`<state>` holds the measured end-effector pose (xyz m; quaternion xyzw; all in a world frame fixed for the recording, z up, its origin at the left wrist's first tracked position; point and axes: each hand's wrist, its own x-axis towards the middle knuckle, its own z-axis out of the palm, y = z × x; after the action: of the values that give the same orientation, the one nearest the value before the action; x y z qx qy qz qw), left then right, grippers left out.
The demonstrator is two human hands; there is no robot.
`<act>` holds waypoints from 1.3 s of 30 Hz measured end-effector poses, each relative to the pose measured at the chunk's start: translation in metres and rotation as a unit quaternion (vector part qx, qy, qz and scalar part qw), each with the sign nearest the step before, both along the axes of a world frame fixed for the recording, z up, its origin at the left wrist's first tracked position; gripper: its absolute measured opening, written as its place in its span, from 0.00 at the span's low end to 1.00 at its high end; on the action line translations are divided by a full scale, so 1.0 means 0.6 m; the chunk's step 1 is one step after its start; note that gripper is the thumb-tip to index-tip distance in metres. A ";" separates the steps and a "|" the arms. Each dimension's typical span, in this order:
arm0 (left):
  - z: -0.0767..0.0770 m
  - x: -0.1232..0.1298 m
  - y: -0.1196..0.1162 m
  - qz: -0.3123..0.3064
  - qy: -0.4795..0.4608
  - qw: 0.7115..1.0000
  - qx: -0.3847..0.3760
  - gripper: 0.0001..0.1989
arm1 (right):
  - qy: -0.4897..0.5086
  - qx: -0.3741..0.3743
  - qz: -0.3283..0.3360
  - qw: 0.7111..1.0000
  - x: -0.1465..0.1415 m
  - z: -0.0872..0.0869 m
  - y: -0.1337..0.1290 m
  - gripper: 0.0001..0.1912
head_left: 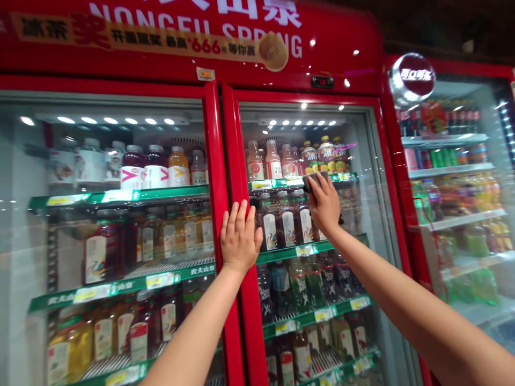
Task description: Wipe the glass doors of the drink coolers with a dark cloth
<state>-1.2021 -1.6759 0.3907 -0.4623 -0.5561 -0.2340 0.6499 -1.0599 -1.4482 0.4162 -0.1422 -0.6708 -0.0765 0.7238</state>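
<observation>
My left hand (240, 236) lies flat with fingers stretched upward against the red door frame (251, 300) of a drinks fridge, near the gap between its two doors. On the glass of the right-hand door (374, 236), my right hand (325, 201) presses a dark grey cloth (310, 181). Part of the cloth is hidden under my fingers. Both doors look closed. Behind the glass near my right hand stand dark bottles (288, 222) with white labels, and iced tea bottles (326, 155) on the shelf above.
The left-hand door (211, 161) covers shelves of juice and tea bottles (98, 252). A red sign (341, 32) with white lettering runs across the top. To the right stands another red-framed fridge (454, 203) with cans and bottles, and a round silver-and-red sign (412, 79).
</observation>
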 end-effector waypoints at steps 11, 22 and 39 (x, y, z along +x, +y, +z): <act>0.001 0.099 0.086 0.016 0.046 0.993 -0.107 0.31 | -0.095 0.072 0.006 0.993 0.032 0.059 0.050 0.29; -0.005 0.132 0.170 0.042 0.038 0.987 -0.148 0.32 | -0.098 0.084 0.007 0.992 0.061 0.031 0.109 0.33; -0.010 0.192 0.322 0.034 0.028 0.988 -0.148 0.33 | -0.051 0.023 -0.005 0.998 0.136 0.056 0.242 0.29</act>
<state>-1.0872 -1.4826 0.3847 -0.5406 -0.5813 -0.1138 0.5974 -0.9780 -1.3028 0.4500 -0.1248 -0.7038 -0.1032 0.6917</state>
